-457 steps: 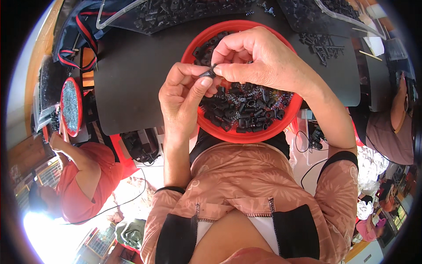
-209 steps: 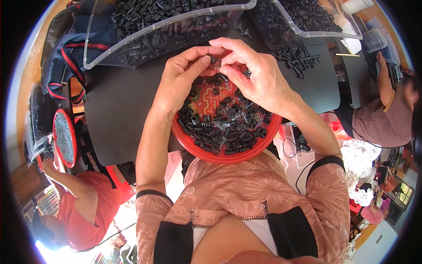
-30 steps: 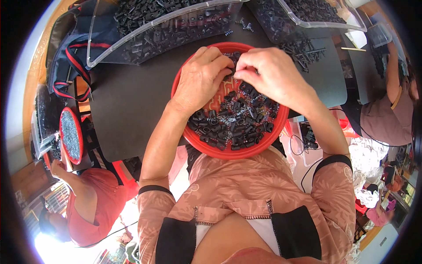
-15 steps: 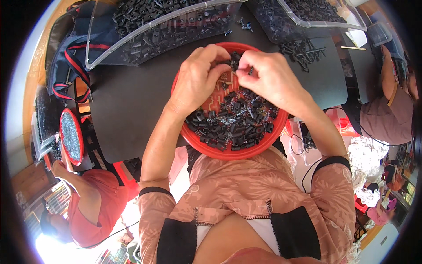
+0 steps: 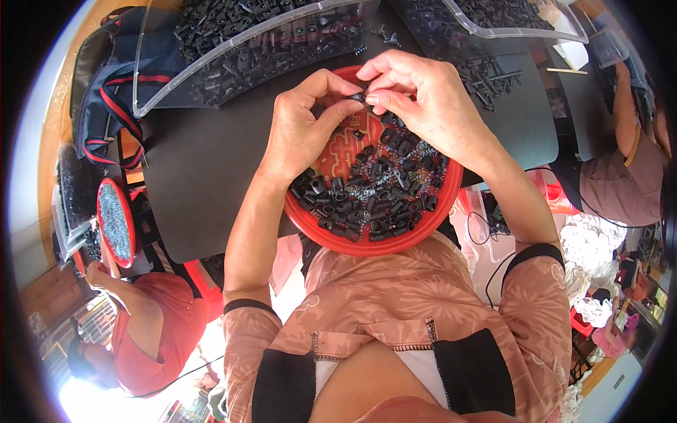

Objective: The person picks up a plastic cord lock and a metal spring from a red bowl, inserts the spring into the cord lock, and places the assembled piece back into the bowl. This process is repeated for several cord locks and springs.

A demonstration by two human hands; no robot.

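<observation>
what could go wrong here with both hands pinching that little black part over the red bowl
The small black part is pinched only at the fingertips of the left hand and right hand; a slip could drop it among the look-alike pieces in the red bowl. The bowl overhangs the black mat toward the lap, so a forearm nudge might tip it.

I see a glossy red plastic bowl (image 5: 310, 220) of matt black plastic parts (image 5: 384, 204) and small wire springs (image 5: 355, 180), on a smooth matt black mat (image 5: 204, 176); clear glossy plastic tray (image 5: 211, 77) behind.
</observation>
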